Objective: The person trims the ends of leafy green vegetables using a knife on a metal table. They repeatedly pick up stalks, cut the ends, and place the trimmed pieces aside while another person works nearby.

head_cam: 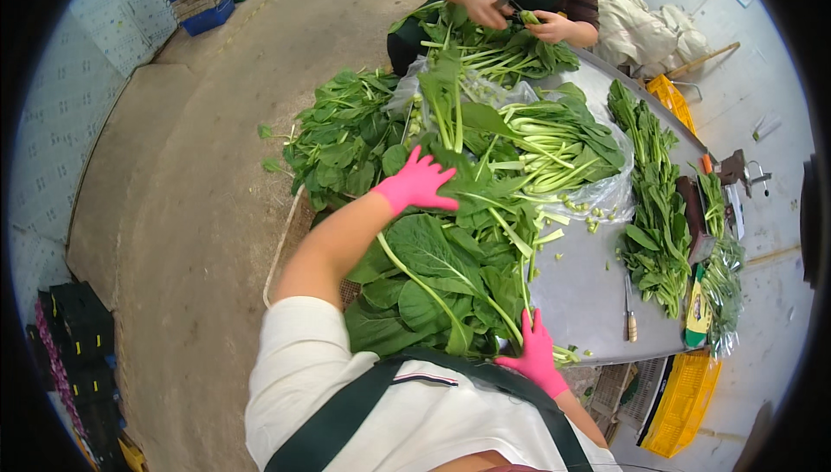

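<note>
My left hand (425, 183), in a pink glove, has its fingers spread over the leafy greens at the table's left side. Large dark leaves with pale stalks (425, 251) are heaped between my arms, against my apron. Close to the table's front edge, my right hand (535, 355), also gloved in pink, rests flat by the stalk ends with its fingers apart. A knife with a wooden handle (631, 326) lies to the right of it. Beyond my left hand is a pile of trimmed greens (552, 147) on transparent plastic.
Across the metal table (571, 290), a co-worker's hands (513, 18) hold a stalk and a tool. Long greens (656, 206) line the right side, near bagged greens (720, 290). More leaves (344, 134) overhang the left edge above a crate (289, 238). A yellow crate (682, 404) stands below right.
</note>
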`<state>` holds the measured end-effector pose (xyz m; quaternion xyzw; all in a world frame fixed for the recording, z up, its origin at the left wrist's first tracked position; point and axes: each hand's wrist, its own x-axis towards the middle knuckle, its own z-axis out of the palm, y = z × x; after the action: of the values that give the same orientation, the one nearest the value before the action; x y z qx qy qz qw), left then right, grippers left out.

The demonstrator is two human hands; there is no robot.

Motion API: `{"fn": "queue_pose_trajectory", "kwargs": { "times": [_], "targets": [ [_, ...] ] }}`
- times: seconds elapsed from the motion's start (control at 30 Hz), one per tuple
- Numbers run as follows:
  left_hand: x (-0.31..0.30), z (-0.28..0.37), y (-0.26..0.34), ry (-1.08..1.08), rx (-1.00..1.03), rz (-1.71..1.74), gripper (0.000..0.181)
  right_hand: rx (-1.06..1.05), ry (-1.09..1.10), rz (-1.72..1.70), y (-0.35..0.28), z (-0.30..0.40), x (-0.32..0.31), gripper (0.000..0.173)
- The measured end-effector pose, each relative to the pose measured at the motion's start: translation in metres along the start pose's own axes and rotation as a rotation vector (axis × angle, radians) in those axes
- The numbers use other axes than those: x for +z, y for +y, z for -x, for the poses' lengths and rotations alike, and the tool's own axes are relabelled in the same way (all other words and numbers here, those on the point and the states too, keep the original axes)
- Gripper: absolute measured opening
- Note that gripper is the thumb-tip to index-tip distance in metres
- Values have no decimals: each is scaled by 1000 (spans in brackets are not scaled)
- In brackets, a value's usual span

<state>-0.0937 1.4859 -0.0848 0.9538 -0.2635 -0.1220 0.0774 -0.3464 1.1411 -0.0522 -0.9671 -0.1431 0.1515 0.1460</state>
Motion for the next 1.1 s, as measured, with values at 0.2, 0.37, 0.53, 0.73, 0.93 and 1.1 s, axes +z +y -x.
{"fn": "queue_pose_trajectory", "kwargs": {
  "times": [0.2,0.37,0.53,0.73,0.93,1.1],
  "targets": [
    [16,108,35,93,61,124,106,83,-41,-71,-14,-17,4,104],
    [51,162,83,299,-165,574,108,59,-147,-188,-32,-50,15,104],
    [50,139,102,340,-308,1171,93,-430,208,-382,-34,-110,72,66],
    [67,136,80,528,-223,1737,70,-108,7,-645,-80,-138,82,49],
    [-4,248,46,580,-425,1696,56,-460,-27,-489,-155,-127,91,63],
    [87,381,-66,460,-900,806,44,-485,-423,-676,-270,-135,49,98]
  ]
}}
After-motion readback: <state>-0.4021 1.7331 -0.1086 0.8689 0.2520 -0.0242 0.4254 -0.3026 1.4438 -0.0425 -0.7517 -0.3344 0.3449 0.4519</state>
